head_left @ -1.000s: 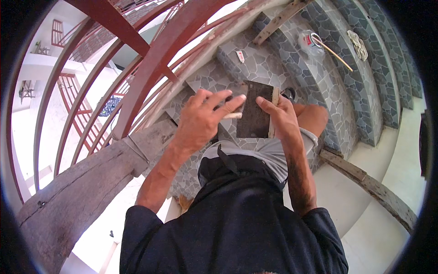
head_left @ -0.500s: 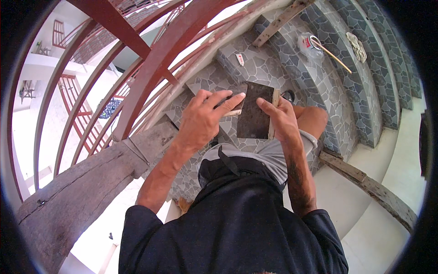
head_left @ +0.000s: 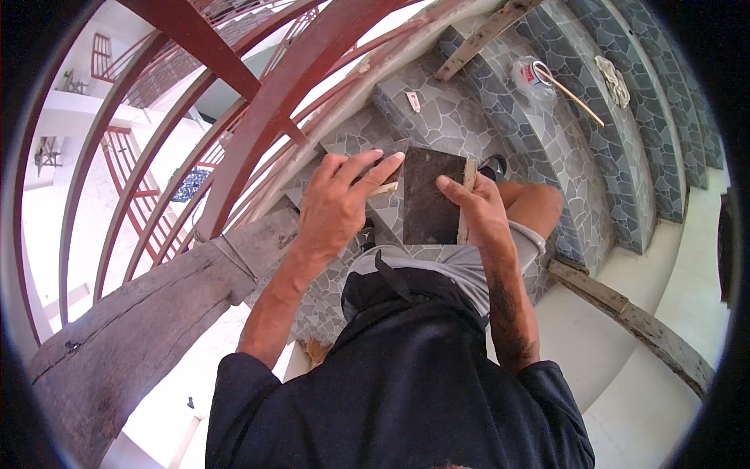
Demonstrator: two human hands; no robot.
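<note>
My right hand [head_left: 486,207] grips a flat, dark rectangular plate [head_left: 432,194] by the pale wooden strip [head_left: 469,176] along its right edge. The thumb lies on the plate's face, which looks smeared and dull. To the left, my left hand [head_left: 337,191] has its fingers bent over a smaller dark flat piece with a pale edge [head_left: 384,188]. Much of that piece is hidden under the fingers, so its kind is unclear. A narrow gap separates it from the plate. Both are held above the stone-patterned steps [head_left: 367,129].
Curved grey steps rise to the right, with a clear plastic bag and round container [head_left: 533,76], a thin stick [head_left: 574,99] and a crumpled cloth [head_left: 612,81]. A small white packet [head_left: 413,102] lies ahead. Red railings [head_left: 258,117] and a timber beam [head_left: 156,313] stand left.
My left hand has drawn back to the left with its piece, away from the plate. The plate has shifted slightly toward me and turned a little.
</note>
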